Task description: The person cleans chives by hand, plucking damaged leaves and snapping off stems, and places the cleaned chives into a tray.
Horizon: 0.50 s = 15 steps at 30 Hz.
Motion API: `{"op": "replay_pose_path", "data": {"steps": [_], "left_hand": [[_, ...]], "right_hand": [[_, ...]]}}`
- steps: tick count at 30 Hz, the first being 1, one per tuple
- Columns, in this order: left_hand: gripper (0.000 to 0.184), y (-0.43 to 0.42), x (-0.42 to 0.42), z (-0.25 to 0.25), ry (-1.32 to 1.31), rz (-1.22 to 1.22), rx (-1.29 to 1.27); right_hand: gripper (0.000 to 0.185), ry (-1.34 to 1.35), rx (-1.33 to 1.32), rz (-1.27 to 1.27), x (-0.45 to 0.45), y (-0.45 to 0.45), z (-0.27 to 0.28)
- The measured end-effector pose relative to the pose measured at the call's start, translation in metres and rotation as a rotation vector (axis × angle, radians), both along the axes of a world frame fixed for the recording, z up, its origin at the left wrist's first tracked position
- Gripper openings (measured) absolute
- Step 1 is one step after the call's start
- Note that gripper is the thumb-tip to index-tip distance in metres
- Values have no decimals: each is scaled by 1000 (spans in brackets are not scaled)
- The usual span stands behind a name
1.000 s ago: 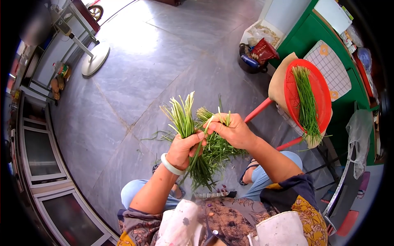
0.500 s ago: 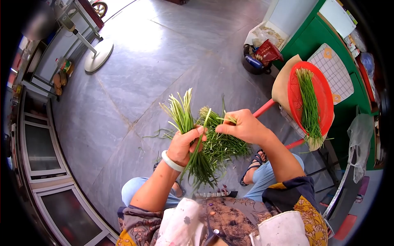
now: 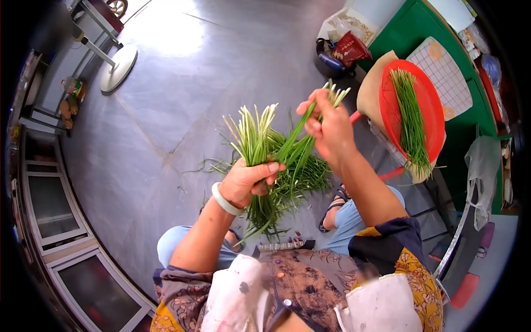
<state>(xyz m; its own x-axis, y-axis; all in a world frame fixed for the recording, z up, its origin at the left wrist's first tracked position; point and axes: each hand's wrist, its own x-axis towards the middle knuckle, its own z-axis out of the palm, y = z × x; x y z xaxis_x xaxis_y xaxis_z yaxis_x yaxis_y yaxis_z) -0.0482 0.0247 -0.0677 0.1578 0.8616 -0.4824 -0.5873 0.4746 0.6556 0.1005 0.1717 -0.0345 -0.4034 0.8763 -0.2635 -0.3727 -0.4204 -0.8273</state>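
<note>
My left hand (image 3: 249, 182) is closed around a thick bunch of garlic chives (image 3: 253, 135), pale stem ends up and green leaves hanging below. Up and to the right, my right hand (image 3: 334, 130) grips a few chive stalks (image 3: 298, 148), whose leaves slant down toward the left hand's bunch. Beneath both hands, a loose pile of chives (image 3: 312, 176) lies on the floor between my feet. A neat bundle of chives (image 3: 409, 113) rests in a red plastic basket (image 3: 437, 102) at the right.
The basket sits on a stool with red legs (image 3: 391, 174), beside a green cabinet (image 3: 398, 25). Farther back stands a dark pot (image 3: 327, 65) holding packets. A fan base (image 3: 119, 69) is at the far left, and glass-fronted cabinets (image 3: 55, 205) line the left side.
My right hand has risen and now holds several stalks, drawn up and right from the bunch. My left hand keeps its grip. The whole view has shifted slightly.
</note>
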Motion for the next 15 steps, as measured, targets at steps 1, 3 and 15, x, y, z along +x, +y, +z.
{"op": "replay_pose_path", "data": {"steps": [1,3,15], "left_hand": [[21,1,-1,-2,-37,-12,-2],[19,-1,0,-6,-79,-21,0],[14,-7,-9,-12,-52,-33,7]], "right_hand": [[19,22,44,-20,5,9,0],[18,56,89,-84,18,21,2],[24,331,201,-401,98,87,33]]}}
